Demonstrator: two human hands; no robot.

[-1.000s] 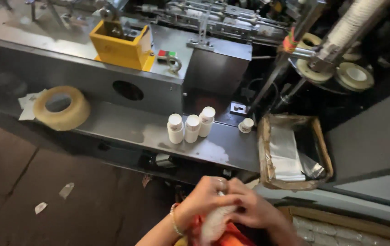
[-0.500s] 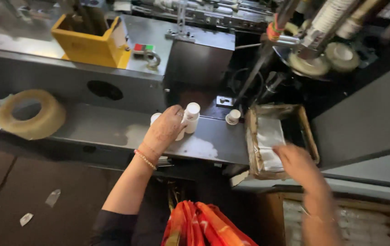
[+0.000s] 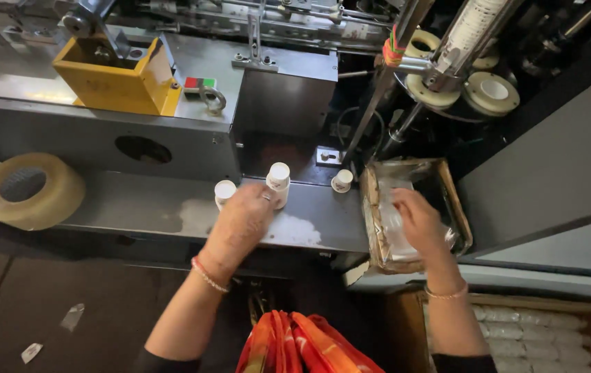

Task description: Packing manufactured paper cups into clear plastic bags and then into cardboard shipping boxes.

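My left hand (image 3: 241,222) rests over a stack of white paper cups on the grey metal shelf (image 3: 137,207), its fingers wrapped around the middle stack. Two more white cup stacks (image 3: 224,191) (image 3: 278,181) stand on either side of it. A single small white cup (image 3: 342,181) sits further right. My right hand (image 3: 416,220) reaches into a brown cardboard box (image 3: 375,221) lined with clear plastic bags and touches the plastic inside.
A big roll of clear tape (image 3: 23,190) lies at the shelf's left end. A yellow metal box (image 3: 117,76) sits on the machine top. Rollers and paper reels (image 3: 492,93) fill the upper right. Wrapped cup sleeves (image 3: 537,338) lie in a carton at lower right.
My hands were together near my lap a second ago. The left one went up to the cup stacks and the right one moved into the cardboard box.
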